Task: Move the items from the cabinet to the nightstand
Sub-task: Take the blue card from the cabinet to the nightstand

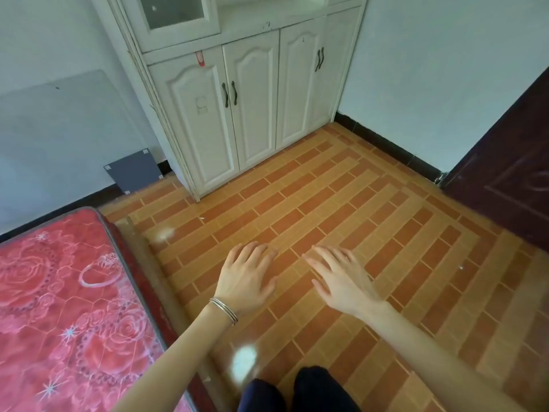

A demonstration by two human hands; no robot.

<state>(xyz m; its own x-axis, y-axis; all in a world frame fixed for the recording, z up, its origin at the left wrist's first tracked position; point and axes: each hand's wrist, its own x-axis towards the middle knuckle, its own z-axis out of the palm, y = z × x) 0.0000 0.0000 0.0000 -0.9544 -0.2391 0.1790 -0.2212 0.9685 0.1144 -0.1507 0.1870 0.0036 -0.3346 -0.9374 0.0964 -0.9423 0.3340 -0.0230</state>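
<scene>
Standing against the far wall, a white wooden cabinet (pixel 255 93) with arched panel doors is recorded, its four lower doors closed; contents hidden. The left hand (pixel 246 278), silver bangles (pixel 224 310) at its wrist, and the right hand (pixel 341 278) are held palm-down above the orange brick-pattern tiled floor (pixel 356 203), well apart from the cabinet. Each grip is wide, fingers extended, nothing held. A red floral mattress (pixel 59 292) is noted at left.
</scene>
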